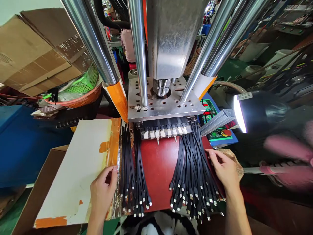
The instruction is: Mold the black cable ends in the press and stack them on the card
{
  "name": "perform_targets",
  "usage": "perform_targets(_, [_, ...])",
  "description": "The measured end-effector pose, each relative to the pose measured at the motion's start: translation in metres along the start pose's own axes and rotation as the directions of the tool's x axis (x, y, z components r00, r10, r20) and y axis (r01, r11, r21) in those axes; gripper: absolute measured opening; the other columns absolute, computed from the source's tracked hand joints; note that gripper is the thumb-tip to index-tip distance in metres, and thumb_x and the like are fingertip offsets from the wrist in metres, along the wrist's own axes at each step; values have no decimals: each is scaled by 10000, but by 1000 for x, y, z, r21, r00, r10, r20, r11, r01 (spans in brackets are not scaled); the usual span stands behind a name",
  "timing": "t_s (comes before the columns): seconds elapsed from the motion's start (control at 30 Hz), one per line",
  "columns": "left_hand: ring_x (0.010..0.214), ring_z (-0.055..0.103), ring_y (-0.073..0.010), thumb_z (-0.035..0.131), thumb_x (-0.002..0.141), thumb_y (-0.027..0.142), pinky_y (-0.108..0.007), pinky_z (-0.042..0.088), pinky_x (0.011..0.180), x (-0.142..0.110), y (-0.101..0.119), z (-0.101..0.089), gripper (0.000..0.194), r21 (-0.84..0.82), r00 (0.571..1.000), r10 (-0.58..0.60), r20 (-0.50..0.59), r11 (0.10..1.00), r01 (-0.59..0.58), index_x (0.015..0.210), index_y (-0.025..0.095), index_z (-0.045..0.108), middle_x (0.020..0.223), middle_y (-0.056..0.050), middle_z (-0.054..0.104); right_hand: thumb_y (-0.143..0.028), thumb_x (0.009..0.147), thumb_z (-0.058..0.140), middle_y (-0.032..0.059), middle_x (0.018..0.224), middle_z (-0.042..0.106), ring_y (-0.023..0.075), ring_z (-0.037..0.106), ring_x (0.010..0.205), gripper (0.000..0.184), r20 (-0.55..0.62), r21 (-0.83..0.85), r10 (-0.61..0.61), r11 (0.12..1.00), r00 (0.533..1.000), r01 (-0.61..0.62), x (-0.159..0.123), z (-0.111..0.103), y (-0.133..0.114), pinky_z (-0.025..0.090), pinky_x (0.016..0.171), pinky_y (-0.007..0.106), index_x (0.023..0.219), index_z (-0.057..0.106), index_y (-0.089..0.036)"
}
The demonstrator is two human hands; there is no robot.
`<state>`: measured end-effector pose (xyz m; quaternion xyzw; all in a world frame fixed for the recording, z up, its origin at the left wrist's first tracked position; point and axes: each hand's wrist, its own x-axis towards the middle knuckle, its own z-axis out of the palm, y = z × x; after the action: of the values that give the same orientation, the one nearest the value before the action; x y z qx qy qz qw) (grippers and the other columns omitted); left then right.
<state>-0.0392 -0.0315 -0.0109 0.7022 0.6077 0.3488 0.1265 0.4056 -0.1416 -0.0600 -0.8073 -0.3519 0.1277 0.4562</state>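
Note:
My left hand rests at the orange-taped edge of a white board, fingers curled and thumb against the index finger; nothing shows in it. Just right of it lies a smaller bunch of flat black cables with metal plug ends. My right hand is curled too, fingertips pinched beside the larger bunch of black cables; I see nothing between them. Behind, under the steel plate of a press, a fixture holds a row of white pieces with black cables.
Steel columns flank the press ram. At right are a lit lamp, a control panel with a red button and a blurred pink fan. Cardboard boxes, a green basket and a blue bin stand left.

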Motion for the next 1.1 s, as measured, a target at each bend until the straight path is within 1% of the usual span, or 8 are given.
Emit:
perform_targets(0.47, [583, 777, -190, 570, 954, 490, -243, 569, 579, 1, -5, 2, 347, 9, 999, 31, -12, 999, -31, 859, 245, 796, 758, -5, 844, -706, 873, 593, 124, 1022, 847, 316, 774, 926, 556, -5, -17, -29, 999, 1000, 29, 2, 1, 3, 591, 894, 434, 973, 858, -228])
perform_targets(0.57, [596, 781, -196, 566, 954, 496, -248, 571, 591, 1, -5, 1, 354, 5, 1000, 23, -3, 1000, -23, 861, 244, 796, 774, -15, 849, -723, 877, 597, 119, 944, 841, 294, 765, 817, 571, 23, -4, -47, 999, 999, 47, 4, -3, 1, 603, 768, 404, 962, 850, -219])
perform_targets(0.67, [630, 793, -207, 568, 956, 503, -256, 580, 609, 1, -3, 0, 353, -12, 1000, 9, 5, 1000, -9, 872, 249, 798, 808, -24, 858, -715, 894, 597, 97, 802, 802, 242, 675, 592, 593, 127, 11, -47, 999, 991, 46, 9, -10, -9, 545, 548, 360, 1024, 834, -187])
perform_targets(0.77, [633, 793, -206, 580, 957, 506, -257, 577, 612, 1, -2, -1, 341, -37, 1000, 5, 22, 999, -4, 876, 252, 793, 805, -16, 856, -650, 927, 592, 100, 868, 816, 250, 711, 661, 533, 133, -13, -159, 987, 978, 162, 14, -14, -36, 581, 608, 367, 1062, 819, -188])
perform_targets(0.87, [604, 778, -202, 571, 964, 512, -259, 564, 592, 1, -2, -2, 349, -58, 1000, 13, 28, 998, -11, 868, 256, 787, 791, -10, 851, -541, 998, 569, 118, 1104, 829, 274, 774, 936, 430, 120, -13, -417, 907, 901, 422, 20, -10, -82, 621, 805, 381, 1139, 804, -210])
perform_targets(0.97, [607, 779, -203, 556, 971, 511, -261, 563, 588, 1, -1, -2, 356, -71, 1000, 15, 22, 997, -13, 869, 257, 783, 785, -6, 848, -453, 1075, 517, 106, 1029, 803, 240, 753, 870, 401, 221, -37, -643, 746, 734, 665, 33, 4, -135, 609, 794, 359, 1278, 754, -200])
perform_targets(1.03, [642, 793, -207, 549, 975, 517, -262, 572, 606, 1, 0, -2, 365, -80, 1000, 15, 20, 997, -13, 876, 253, 782, 808, -10, 853, -413, 1096, 494, 99, 976, 776, 234, 734, 819, 412, 331, -101, -705, 634, 627, 767, 50, 21, -166, 602, 787, 360, 1363, 701, -177])
perform_targets(1.1, [653, 796, -206, 539, 982, 523, -264, 577, 618, 0, 0, -3, 378, -89, 999, 14, 29, 996, -11, 889, 248, 780, 823, -16, 856, -340, 1084, 499, 137, 1040, 772, 260, 745, 874, 405, 410, -200, -698, 559, 587, 805, 72, 42, -188, 601, 824, 378, 1391, 662, -134])
